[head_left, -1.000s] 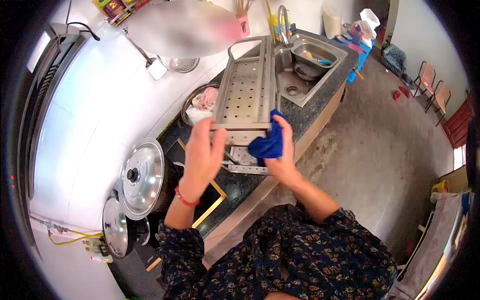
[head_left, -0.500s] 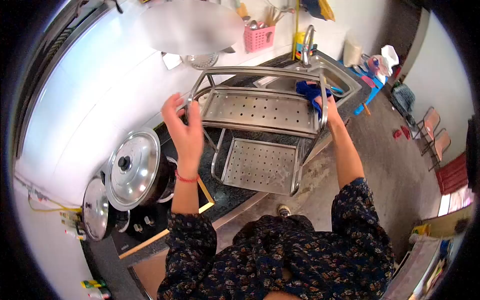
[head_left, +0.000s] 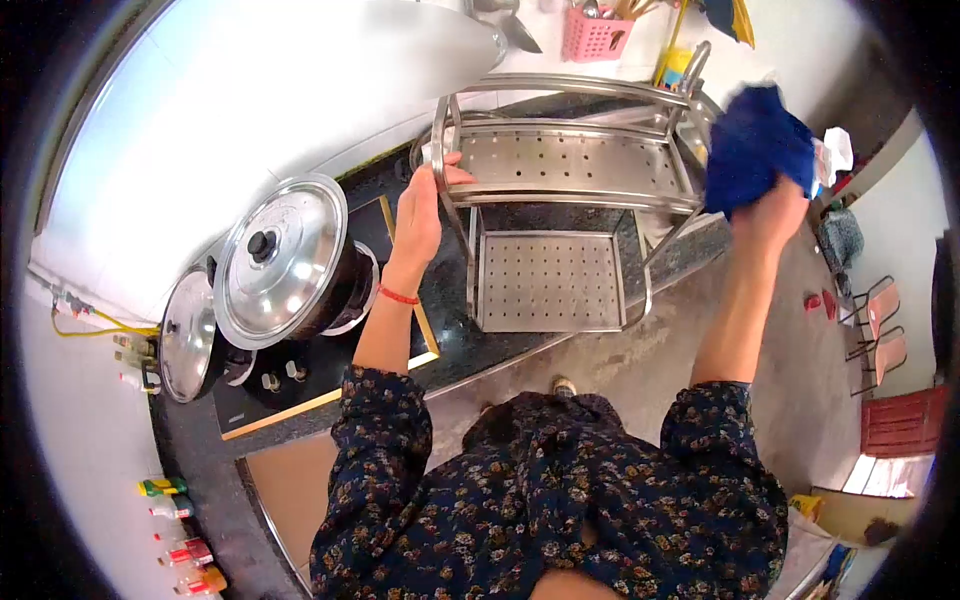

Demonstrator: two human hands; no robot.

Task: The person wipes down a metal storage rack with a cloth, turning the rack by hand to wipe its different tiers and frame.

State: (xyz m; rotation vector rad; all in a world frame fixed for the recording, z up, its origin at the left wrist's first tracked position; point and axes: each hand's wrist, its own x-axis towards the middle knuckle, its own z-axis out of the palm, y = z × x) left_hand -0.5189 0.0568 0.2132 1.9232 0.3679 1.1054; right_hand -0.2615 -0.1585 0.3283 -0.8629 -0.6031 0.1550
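A two-tier metal rack (head_left: 560,160) with perforated shelves stands upright on the dark counter. My left hand (head_left: 420,215) grips the left end of its upper tier, fingers reaching past the frame onto the shelf. To the right of the rack, my right hand (head_left: 770,212) holds up a blue cloth (head_left: 758,145), bunched and slightly blurred. The cloth is apart from the rack and hides part of the sink behind it. The lower shelf (head_left: 550,282) is bare.
Lidded pots (head_left: 282,262) sit on the stove (head_left: 320,375) at the left. A pink basket (head_left: 597,36) of utensils hangs on the wall. Bottles (head_left: 187,552) line the lower left. Chairs (head_left: 880,308) stand on the floor at the right.
The rack has turned so its long side faces me. My left hand, earlier open beside it, has closed on its left end. My right hand has lifted the blue cloth away to the right.
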